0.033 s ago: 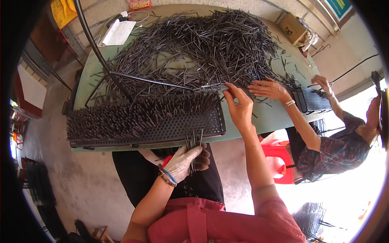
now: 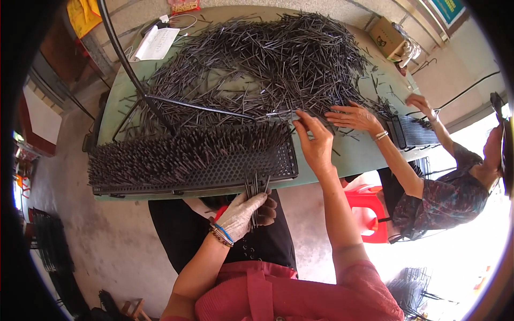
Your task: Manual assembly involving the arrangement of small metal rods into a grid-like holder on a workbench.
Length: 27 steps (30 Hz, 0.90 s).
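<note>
My left hand, in a pale glove with darker fingers, is closed around a small bundle of thin dark sticks at the table's front edge. Just beyond it lies a long black perforated tray. Many dark sticks stand upright in its holes, mostly toward the left and back, while the front right holes are bare. My bare right hand hovers past the tray's right end, thumb and forefinger pinched on what looks like one thin dark stick. A large loose heap of such sticks covers the table behind.
To the right, a co-worker's hands are near the heap and a smaller blue-black perforated tray. A black metal frame rises at the left. Papers and a cardboard box lie at the back; a red stool stands at right.
Very little differs. My right hand has shifted slightly, and the co-worker's nearer hand has moved a little to the left. My left hand keeps its bundle in place.
</note>
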Each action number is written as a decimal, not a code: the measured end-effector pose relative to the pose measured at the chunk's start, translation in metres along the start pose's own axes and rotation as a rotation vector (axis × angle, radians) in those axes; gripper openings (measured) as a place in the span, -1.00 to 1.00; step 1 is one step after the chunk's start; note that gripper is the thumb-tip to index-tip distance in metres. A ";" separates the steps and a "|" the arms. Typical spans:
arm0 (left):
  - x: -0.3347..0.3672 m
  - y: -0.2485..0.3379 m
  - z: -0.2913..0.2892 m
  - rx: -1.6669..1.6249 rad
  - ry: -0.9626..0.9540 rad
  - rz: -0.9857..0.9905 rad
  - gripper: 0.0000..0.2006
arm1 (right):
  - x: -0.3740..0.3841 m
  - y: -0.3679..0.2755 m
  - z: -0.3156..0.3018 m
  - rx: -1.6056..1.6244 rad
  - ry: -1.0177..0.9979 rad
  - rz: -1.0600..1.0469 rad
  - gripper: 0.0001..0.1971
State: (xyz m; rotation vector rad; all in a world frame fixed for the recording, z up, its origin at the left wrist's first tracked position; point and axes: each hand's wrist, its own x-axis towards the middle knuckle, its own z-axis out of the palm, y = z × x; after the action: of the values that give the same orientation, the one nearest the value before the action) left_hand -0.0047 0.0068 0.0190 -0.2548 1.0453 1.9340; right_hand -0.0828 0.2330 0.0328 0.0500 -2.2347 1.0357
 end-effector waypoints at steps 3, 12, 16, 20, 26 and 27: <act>0.000 0.000 -0.002 0.043 0.050 0.013 -0.77 | -0.005 0.005 0.004 -0.114 -0.046 -0.155 -0.75; -0.007 0.004 -0.005 0.233 -0.029 0.061 -0.74 | -0.011 -0.016 -0.008 0.083 -0.028 0.042 -0.82; -0.013 0.012 0.008 0.305 -0.119 0.033 -0.73 | -0.038 -0.042 -0.026 0.442 -0.458 0.259 -0.77; -0.008 0.010 0.019 0.361 -0.203 -0.005 -0.74 | -0.059 -0.042 -0.028 0.697 -0.610 0.534 -0.76; 0.002 0.006 0.021 0.487 -0.165 -0.038 -0.76 | -0.065 -0.038 -0.028 0.643 -0.509 0.689 -0.64; 0.003 0.006 0.022 0.490 -0.161 -0.042 -0.76 | -0.065 -0.035 -0.026 0.632 -0.469 0.650 -0.57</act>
State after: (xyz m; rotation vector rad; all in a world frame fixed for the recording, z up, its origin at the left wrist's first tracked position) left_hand -0.0065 0.0234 0.0342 0.1503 1.3500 1.5714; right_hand -0.0073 0.2120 0.0304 -0.1917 -2.2658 2.2564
